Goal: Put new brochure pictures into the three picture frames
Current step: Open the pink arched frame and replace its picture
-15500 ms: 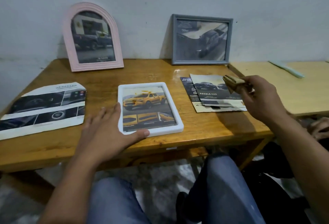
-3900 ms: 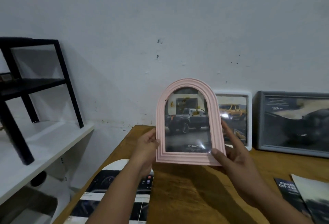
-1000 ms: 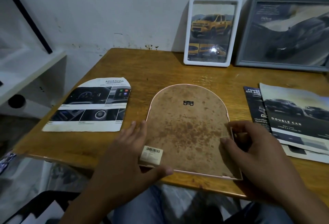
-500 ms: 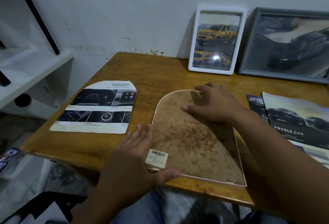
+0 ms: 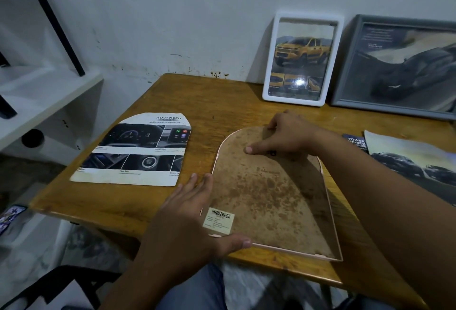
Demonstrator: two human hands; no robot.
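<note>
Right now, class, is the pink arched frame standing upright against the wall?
No: the pink arched frame lies face down on the table, its brown backing upward, under both hands.

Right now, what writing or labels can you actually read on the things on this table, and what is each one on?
"ADVANCED": heading of the arch-cut brochure sheet.
"POWER" over a cut-off "FF-ROA": dark brochure at the right edge.
Barcode with small print: sticker on the back of the pink frame; too small to read.
Text on the grey frame picture: blurred.
Captions in the white frame: unreadable.
</note>
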